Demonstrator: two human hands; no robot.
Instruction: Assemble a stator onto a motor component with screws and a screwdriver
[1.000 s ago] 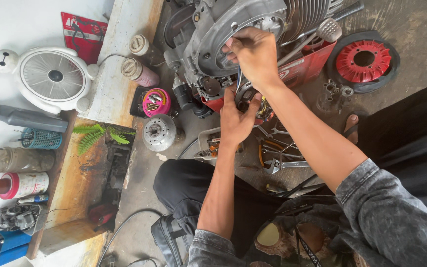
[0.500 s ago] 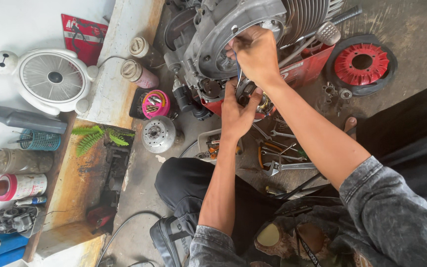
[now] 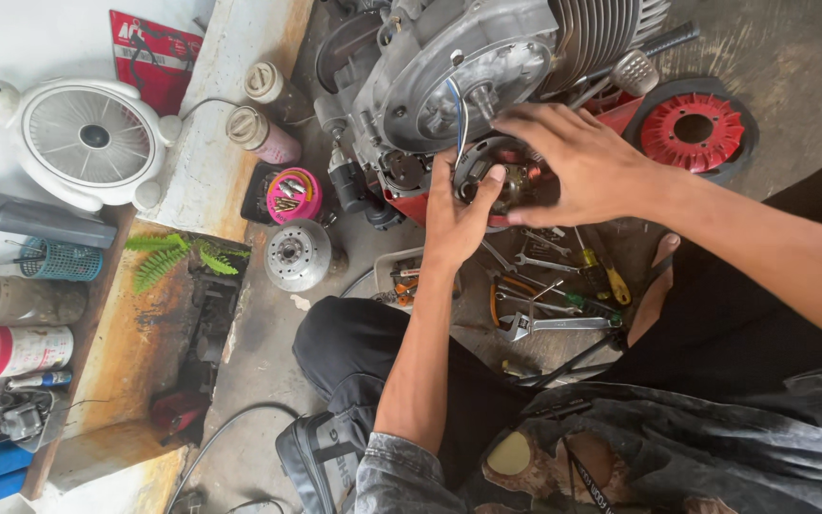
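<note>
Two hands on round stator plate (image 3: 501, 181) | left hand (image 3: 456, 214) — fingers (image 3: 489, 183) pinching it | right hand (image 3: 577, 162) — fingers spread over it

Silver-grey engine (image 3: 468, 76) with a blue wire (image 3: 459, 105) and red frame beneath. Red ribbed fan wheel (image 3: 693, 130) in a black ring. White desk fan (image 3: 92, 138). Pink-and-yellow round part (image 3: 293, 195). Silver flywheel (image 3: 298, 254). Green fern leaves (image 3: 159, 259). Teal mesh basket (image 3: 59, 259). Yellow-handled screwdriver (image 3: 611, 281). Faded grey denim sleeves (image 3: 715, 447).
</note>
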